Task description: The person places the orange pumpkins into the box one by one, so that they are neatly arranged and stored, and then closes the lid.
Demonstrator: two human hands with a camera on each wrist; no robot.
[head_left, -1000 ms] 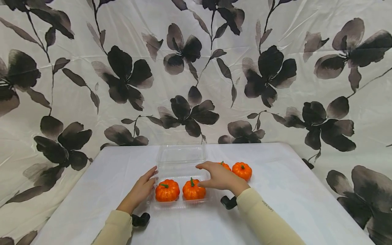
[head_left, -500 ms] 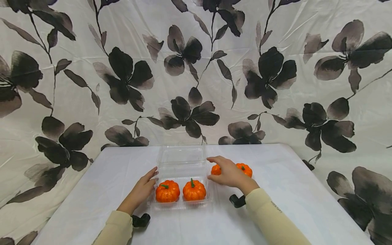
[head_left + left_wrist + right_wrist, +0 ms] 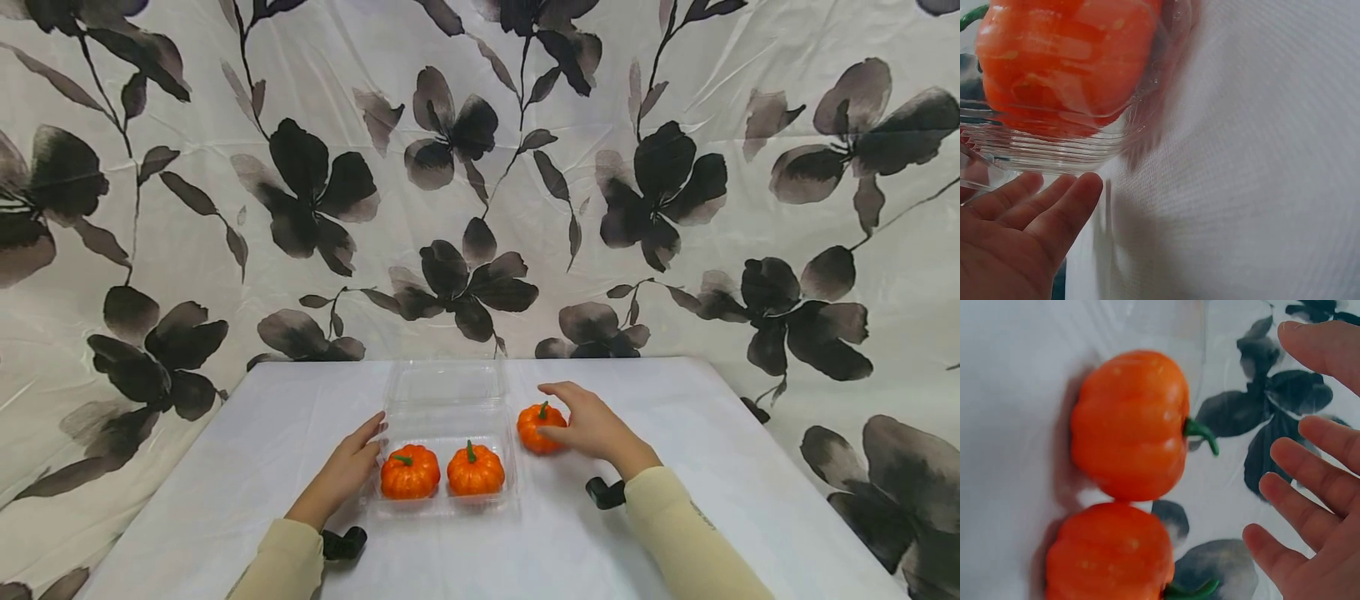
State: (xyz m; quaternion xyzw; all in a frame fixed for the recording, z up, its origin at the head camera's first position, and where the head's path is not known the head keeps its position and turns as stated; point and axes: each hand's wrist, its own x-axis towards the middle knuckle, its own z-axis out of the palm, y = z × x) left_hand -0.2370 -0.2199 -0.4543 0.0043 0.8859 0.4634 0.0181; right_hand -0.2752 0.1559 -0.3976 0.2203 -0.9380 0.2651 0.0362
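A clear plastic clamshell box (image 3: 450, 419) lies with its lid (image 3: 447, 385) folded back. Two small orange pumpkins, a left one (image 3: 410, 472) and a right one (image 3: 476, 470), sit side by side in its front part. My left hand (image 3: 343, 473) rests against the box's left side, its straight fingertips (image 3: 1088, 184) at the ribbed wall (image 3: 1066, 150) in the left wrist view. Over two loose pumpkins hovers my right hand (image 3: 596, 423), fingers spread and holding nothing. The nearer loose pumpkin (image 3: 538, 428) shows; the other (image 3: 1110, 553) is hidden behind the hand in the head view.
A white cloth covers the table (image 3: 742, 517). Behind its far edge hangs a white curtain (image 3: 555, 308) with dark flowers. Black wrist-worn devices show below each hand, the left one (image 3: 345, 543) and the right one (image 3: 604, 493).
My right hand has moved right, away from the right pumpkin in the box to above the loose pumpkins. My left hand has stayed at the box's left side.
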